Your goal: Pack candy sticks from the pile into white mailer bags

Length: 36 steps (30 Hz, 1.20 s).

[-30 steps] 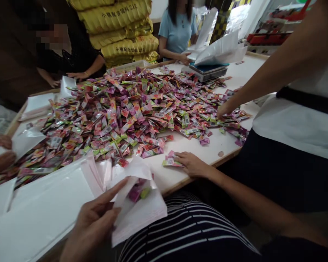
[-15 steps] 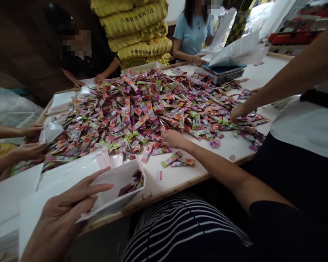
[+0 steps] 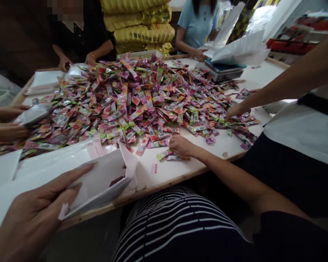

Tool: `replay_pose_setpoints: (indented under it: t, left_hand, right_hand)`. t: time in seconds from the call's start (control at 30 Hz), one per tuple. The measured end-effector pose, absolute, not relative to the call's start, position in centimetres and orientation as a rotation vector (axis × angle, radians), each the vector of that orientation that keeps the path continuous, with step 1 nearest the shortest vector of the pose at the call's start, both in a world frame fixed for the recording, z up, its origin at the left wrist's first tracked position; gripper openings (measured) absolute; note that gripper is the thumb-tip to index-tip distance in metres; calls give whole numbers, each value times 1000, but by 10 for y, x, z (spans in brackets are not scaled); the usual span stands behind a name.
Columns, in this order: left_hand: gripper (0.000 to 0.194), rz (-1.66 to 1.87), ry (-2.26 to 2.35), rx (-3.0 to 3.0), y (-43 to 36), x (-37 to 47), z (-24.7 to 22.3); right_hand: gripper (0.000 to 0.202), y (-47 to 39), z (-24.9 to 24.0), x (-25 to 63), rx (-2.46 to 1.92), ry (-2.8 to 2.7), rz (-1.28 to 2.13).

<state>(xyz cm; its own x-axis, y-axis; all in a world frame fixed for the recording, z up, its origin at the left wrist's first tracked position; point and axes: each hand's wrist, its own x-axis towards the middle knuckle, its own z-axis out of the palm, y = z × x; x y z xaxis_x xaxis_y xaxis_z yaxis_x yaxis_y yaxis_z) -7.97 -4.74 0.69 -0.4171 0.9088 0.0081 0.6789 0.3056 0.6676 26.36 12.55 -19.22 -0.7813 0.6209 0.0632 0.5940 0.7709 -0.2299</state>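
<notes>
My left hand, at the lower left, grips a white bag between thumb and fingers. The bag lies tilted at the table's front edge, its mouth facing right, with a few dark red packets inside. My right hand is closed, fingers down, over a few small packets in front of the pile. Whether it pinches one is hidden. A large pile of colourful stick packets covers the middle of the table. A small red and white label lies between the bag and my right hand.
Flat white bags lie at the left. A scale bearing white bags stands at the back right. A person's arm reaches in from the right; other people's hands work at the left and the back. Yellow sacks are stacked behind the table.
My left hand has closed on the bag and moved lower left. My right hand has moved from the pile's edge to the loose packets in front. The view has shifted slightly.
</notes>
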Motion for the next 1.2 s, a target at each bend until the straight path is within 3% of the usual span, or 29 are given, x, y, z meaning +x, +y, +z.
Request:
replay_pose_setpoints:
  t: [0.1,0.27,0.4,0.57,0.77,1.0,1.1,1.2]
  left_hand:
    - [58,781,2203,1330,-52,-74,4]
    - [48,982,2131,1164,-62,-48,7]
    - [47,1115,2077,981,-65,-33,8]
    - [47,1188,2063,811,-70,-32,1]
    - [35,1207,2031,859,-73,-36,-4]
    - [51,1266,2050,706,-74,-30,-2]
    - [42,1240,2028,692,-75,-26,1]
    - [35,1214,2027,731,-75,-26,2]
  right_hand:
    - [18,122,-205,268,-1002,-2749,290]
    - [17,121,-211,267,-863,-2678,379]
    - [16,121,-214,263,-1017,-2630,466]
    - [15,118,-210,262,-974,-2610,434]
    - [19,115,-203,253,-975,-2675,338]
    - [22,94,-197,289,-1366,-2656,351]
    - [24,76,-195,284,-1184,-2743,532]
    - [29,85,-187,260,-1142,-2692,463]
